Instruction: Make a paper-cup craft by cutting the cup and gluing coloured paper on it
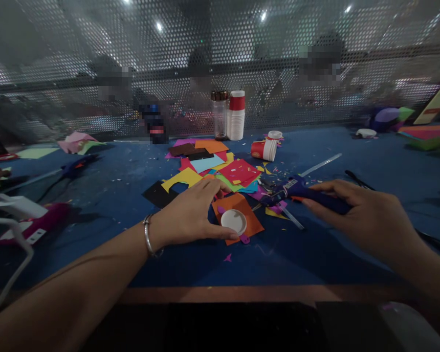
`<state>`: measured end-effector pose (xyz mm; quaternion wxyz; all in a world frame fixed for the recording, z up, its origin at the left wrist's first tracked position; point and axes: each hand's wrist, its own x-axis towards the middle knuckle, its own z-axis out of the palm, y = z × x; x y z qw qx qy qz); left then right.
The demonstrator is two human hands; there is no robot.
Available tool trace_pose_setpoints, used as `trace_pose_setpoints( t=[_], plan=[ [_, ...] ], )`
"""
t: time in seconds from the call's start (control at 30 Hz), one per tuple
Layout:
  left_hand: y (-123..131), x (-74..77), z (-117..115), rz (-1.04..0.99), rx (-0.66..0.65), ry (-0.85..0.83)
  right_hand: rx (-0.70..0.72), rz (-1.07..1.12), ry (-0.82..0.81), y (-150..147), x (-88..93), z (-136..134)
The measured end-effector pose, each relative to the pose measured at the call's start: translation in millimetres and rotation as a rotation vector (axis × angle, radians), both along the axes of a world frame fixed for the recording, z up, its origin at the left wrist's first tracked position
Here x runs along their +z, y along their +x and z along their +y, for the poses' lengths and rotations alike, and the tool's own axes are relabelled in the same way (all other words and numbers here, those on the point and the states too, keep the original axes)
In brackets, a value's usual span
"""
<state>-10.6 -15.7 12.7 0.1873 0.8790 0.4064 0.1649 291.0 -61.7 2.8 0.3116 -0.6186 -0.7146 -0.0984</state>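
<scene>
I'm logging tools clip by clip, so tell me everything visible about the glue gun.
The glue gun is dark blue and looks plastic, with a pale label and a bit of orange, perhaps its trigger. A clear stick slants away from its body. Its dark nozzle points left, toward the white disc. The right hand grips its handle. Whether it touches the table is unclear.

1 lidded jar [220,119] stands near a perforated screen [209,34]; 1 power strip [55,222] lies left.
</scene>
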Motion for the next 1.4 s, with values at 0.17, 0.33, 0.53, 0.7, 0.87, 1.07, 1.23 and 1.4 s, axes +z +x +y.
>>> trace_pose_setpoints(
  t=[0.17, 0.33, 0.53, 0.7, 0.87, 1.07, 1.23, 1.4],
  plan=[
    [10.6, -3.9, -7.4, -0.025, 0.003, 0.02, -0.02, 0.02, -0.076, 0.2, 0.5, 0.3],
    [13.3, -5.6, -7.0, 0.007, -0.015, -0.001, -0.035, 0.018, -0.093, 0.1, 3.3, 2.2],
    [8.1, 1.0, -6.5, 0.025, -0.125, 0.019, -0.015, -0.008, -0.052, 0.6, 2.6, 4.1],
    [0.8, 7.8, -6.5, 0.029, -0.18, 0.063, -0.002, 0.002, -0.039, 0.7, 1.5, 3.9],
    [-2.5, 8.3, -5.3, 0.036, -0.142, 0.095, 0.039, 0.009, -0.027, -0.9, -0.1, 3.2],
    [-1.4, 7.4, -3.6, 0.064, -0.114, 0.03, 0.115, -0.022, -0.052, -9.7, -2.3, 0.3],
    [-1.4, 6.1, -0.2, 0.043, -0.116, -0.009, 0.171, -0.049, -0.025, -15.1, -5.3, -1.7],
    [-1.6, 6.0, 2.0, 0.036, -0.124, -0.035, 0.162, -0.081, -0.021, -17.3, -10.4, -4.5]
  ],
)
